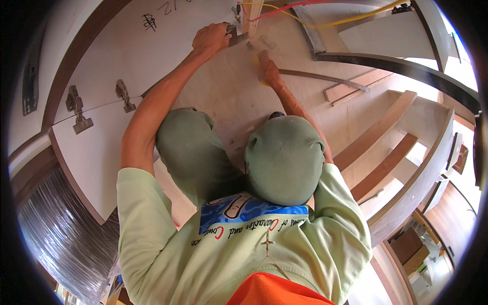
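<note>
At the far middle, my left hand is closed around a small dark piece, held low against the pale wooden panel. Its fingers partly hide this piece, so its kind is unclear. It lies beside the foot of an upright wooden post. Just to the right, my right hand grips a yellow-handled tool. The tool's dark end points toward the post, and motion blurs it, so I cannot make out its exact kind. A gap separates my two hands.
Two metal cabinet hinges sit on the white panel at left. A plastic-wrapped stack stands below them. Red and yellow cords cross the far right. Loose wooden strips and a slatted wooden frame lie at right.
</note>
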Motion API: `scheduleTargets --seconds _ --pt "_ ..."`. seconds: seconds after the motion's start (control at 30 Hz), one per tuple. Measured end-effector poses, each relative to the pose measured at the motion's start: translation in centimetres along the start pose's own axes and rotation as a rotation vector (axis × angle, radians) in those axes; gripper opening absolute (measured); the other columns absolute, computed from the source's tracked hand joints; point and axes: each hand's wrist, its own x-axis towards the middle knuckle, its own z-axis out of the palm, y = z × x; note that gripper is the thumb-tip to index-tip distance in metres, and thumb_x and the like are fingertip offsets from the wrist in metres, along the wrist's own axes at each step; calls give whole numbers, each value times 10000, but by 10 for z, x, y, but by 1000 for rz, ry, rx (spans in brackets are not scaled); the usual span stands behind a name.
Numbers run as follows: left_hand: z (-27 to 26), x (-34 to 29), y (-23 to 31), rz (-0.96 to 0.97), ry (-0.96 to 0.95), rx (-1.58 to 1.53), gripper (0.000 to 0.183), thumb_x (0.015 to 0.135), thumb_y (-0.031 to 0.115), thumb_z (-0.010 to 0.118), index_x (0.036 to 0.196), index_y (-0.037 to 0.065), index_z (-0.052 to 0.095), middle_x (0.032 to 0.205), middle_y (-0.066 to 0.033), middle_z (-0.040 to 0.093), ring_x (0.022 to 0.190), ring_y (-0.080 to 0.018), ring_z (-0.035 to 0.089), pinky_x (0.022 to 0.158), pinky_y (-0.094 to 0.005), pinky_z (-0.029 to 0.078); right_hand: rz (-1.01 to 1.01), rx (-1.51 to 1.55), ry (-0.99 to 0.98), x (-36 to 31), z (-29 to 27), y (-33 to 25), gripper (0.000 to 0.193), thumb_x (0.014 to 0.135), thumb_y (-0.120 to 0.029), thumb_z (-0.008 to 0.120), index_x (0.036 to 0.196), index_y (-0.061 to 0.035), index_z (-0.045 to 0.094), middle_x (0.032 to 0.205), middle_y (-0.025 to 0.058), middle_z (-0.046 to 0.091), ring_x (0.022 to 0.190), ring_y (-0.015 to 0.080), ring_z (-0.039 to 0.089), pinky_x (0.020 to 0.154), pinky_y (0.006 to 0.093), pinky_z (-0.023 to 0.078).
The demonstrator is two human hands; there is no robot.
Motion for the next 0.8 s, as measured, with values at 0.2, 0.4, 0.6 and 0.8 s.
scheduleTargets --seconds 0.2,0.4,0.6,0.8 --pt "-2 8 11 -1 -8 82 323 902 339 628 1074 66 650 991 -169 696 951 -356 668 848 -469 521 47 21 -29 -9 1 8 561 810 -313 730 1186 -22 433 989 258 665 929 415 664 777 491 512" --pt "0 14 17 24 8 155 397 920 388 606 1126 48 618 954 -171 692 935 -335 678 780 -465 547 26 66 -38 -16 2 5 527 830 -306 724 1180 -16 457 999 238 668 918 392 671 779 478 516" --pt "0 14 18 1 -14 169 446 922 419 597 1147 34 611 963 -173 690 924 -340 683 781 -468 552 22 100 -14 -22 8 4 538 846 -272 712 1247 -16 463 1058 227 661 948 375 668 809 455 515" --pt "2 15 17 -19 -28 159 441 919 423 601 1134 39 629 962 -178 689 959 -337 669 796 -474 543 -39 156 -10 -21 12 6 486 857 -241 696 1224 -14 474 1080 237 649 967 386 656 812 464 509"
